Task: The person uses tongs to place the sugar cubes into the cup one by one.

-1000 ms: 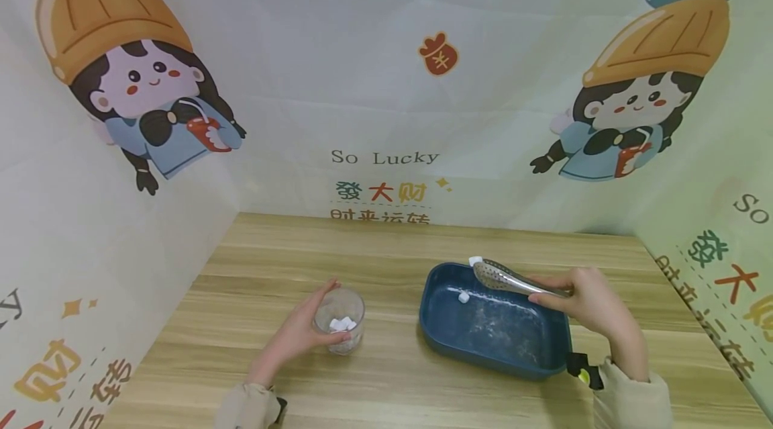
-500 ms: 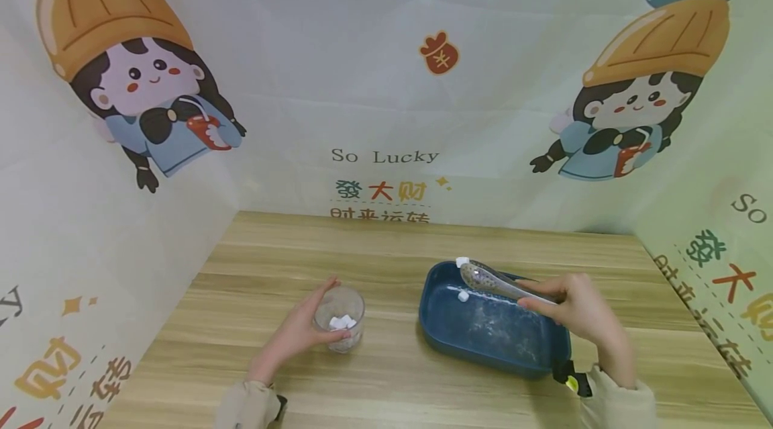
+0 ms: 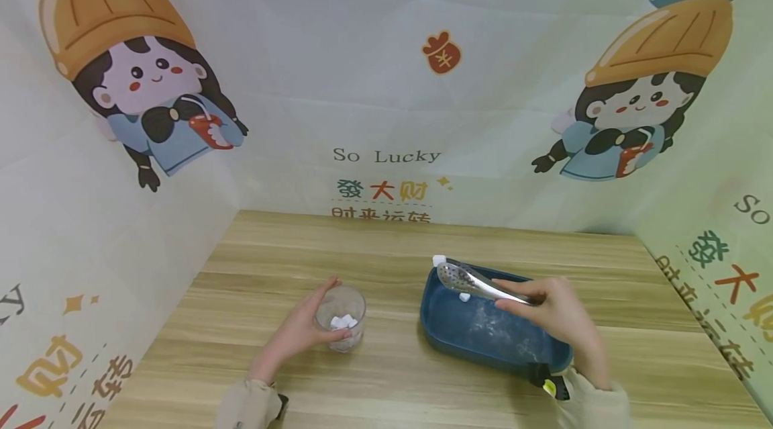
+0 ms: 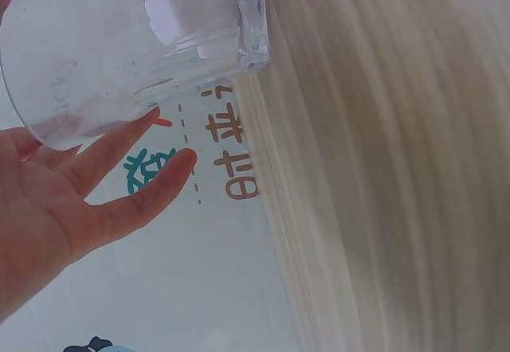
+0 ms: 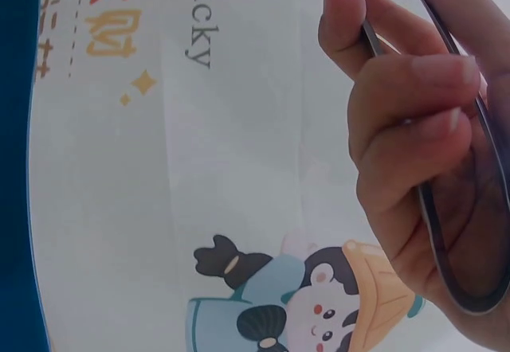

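Observation:
My right hand (image 3: 558,308) grips a pair of metal tongs (image 3: 477,282) with a perforated head, and its curled fingers show in the right wrist view. A small white cube (image 3: 439,260) is at the tips of the tongs, above the back left rim of a dark blue rectangular tray (image 3: 495,335). Another white piece (image 3: 464,297) lies in the tray. My left hand (image 3: 298,328) holds a clear glass (image 3: 341,301) on the table, thumb on the near side. Several white cubes (image 3: 343,322) sit at the bottom of this glass. In the left wrist view, two fingers (image 4: 143,197) extend beside it.
A wood-grain table (image 3: 290,254) carries the glass and the tray, with a stretch of bare surface between them. Printed cloth walls (image 3: 290,80) with cartoon figures enclose the back and sides.
My right hand has moved left with the tongs and the white cube, from over the tray's back edge to its left corner. The left hand and glass stay in place.

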Demonstrator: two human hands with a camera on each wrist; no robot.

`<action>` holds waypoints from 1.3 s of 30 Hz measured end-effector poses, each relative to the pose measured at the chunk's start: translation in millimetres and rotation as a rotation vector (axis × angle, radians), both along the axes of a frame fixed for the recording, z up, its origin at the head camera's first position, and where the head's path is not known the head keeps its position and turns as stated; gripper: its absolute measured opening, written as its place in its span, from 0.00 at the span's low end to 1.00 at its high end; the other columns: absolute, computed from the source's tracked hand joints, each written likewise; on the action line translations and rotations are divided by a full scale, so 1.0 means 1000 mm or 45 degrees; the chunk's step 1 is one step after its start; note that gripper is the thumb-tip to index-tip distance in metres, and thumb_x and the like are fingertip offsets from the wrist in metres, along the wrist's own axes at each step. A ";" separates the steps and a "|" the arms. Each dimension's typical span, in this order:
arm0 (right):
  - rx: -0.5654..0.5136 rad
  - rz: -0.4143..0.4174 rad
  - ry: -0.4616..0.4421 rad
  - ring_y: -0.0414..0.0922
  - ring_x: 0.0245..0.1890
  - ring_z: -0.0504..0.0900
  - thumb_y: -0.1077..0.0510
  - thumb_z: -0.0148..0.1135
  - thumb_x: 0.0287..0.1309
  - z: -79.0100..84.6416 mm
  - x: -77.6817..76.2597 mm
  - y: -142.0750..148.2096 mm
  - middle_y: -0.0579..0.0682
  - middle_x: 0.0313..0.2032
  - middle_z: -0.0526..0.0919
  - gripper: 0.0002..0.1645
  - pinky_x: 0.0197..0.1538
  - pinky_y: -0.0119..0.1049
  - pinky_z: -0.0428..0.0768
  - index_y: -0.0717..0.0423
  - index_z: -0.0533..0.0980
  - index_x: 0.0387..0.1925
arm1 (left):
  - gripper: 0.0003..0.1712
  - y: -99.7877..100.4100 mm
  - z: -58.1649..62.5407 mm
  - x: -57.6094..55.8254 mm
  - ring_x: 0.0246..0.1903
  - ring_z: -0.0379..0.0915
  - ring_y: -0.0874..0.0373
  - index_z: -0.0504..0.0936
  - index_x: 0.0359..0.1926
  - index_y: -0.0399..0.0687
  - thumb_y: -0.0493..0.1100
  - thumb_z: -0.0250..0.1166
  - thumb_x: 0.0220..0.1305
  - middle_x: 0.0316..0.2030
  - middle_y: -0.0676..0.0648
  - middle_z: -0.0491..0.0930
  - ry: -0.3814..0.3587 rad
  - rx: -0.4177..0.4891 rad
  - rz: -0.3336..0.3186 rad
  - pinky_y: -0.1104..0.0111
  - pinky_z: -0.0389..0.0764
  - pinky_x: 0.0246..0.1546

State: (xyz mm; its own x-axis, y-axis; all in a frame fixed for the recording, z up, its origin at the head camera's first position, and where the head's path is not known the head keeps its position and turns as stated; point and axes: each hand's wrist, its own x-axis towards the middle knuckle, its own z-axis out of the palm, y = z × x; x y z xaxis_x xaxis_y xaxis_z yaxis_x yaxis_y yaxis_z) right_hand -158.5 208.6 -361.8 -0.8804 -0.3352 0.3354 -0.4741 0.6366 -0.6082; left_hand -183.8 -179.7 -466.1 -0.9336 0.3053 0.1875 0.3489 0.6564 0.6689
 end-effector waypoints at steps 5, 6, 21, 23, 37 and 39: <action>-0.024 0.032 -0.034 0.27 0.09 0.47 0.54 0.67 0.44 0.002 -0.001 -0.009 0.33 0.06 0.54 0.19 0.11 0.22 0.53 0.52 0.80 0.42 | 0.58 0.000 0.001 0.000 0.61 0.59 0.43 0.52 0.67 0.44 0.55 0.72 0.38 0.63 0.43 0.62 -0.011 0.001 -0.002 0.47 0.61 0.60; -0.025 0.043 -0.030 0.27 0.09 0.48 0.54 0.67 0.44 0.002 -0.001 -0.010 0.34 0.07 0.54 0.19 0.11 0.22 0.53 0.52 0.80 0.42 | 0.58 0.001 0.001 0.000 0.61 0.59 0.43 0.52 0.67 0.44 0.55 0.72 0.38 0.63 0.43 0.62 -0.014 0.003 -0.001 0.47 0.61 0.60; -0.094 0.226 -0.150 0.27 0.07 0.46 0.51 0.64 0.48 0.010 -0.009 -0.039 0.46 0.03 0.65 0.19 0.12 0.22 0.52 0.50 0.79 0.44 | 0.57 0.000 -0.001 0.000 0.60 0.60 0.42 0.53 0.66 0.43 0.55 0.73 0.37 0.62 0.42 0.63 0.020 0.004 0.005 0.46 0.63 0.59; -0.092 0.235 -0.172 0.28 0.07 0.45 0.50 0.63 0.48 0.011 -0.009 -0.042 0.46 0.03 0.63 0.19 0.12 0.22 0.52 0.50 0.79 0.44 | 0.57 0.000 -0.001 0.000 0.60 0.60 0.42 0.53 0.66 0.43 0.55 0.73 0.37 0.62 0.42 0.64 0.026 0.004 0.004 0.47 0.63 0.59; 0.069 0.295 -0.176 0.30 0.07 0.47 0.44 0.62 0.47 0.023 -0.022 -0.069 0.40 0.03 0.59 0.22 0.13 0.22 0.55 0.46 0.79 0.45 | 0.57 0.001 0.003 0.001 0.59 0.61 0.42 0.54 0.66 0.42 0.54 0.73 0.36 0.62 0.41 0.64 0.018 0.026 0.001 0.47 0.62 0.59; 0.091 0.313 -0.165 0.31 0.06 0.47 0.44 0.62 0.47 0.026 -0.024 -0.073 0.41 0.03 0.59 0.22 0.13 0.22 0.54 0.46 0.79 0.44 | 0.57 0.001 0.003 0.001 0.59 0.61 0.42 0.54 0.65 0.42 0.54 0.73 0.36 0.62 0.41 0.64 0.023 0.029 0.001 0.47 0.62 0.59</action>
State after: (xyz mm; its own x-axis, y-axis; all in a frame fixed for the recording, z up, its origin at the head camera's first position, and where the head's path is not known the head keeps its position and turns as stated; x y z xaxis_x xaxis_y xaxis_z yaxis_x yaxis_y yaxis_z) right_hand -182.1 135.7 -335.7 -0.8039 -0.5625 0.1935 -0.5407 0.5556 -0.6316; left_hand -182.7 -178.8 -463.6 -0.9303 0.3001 0.2109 0.3604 0.6414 0.6773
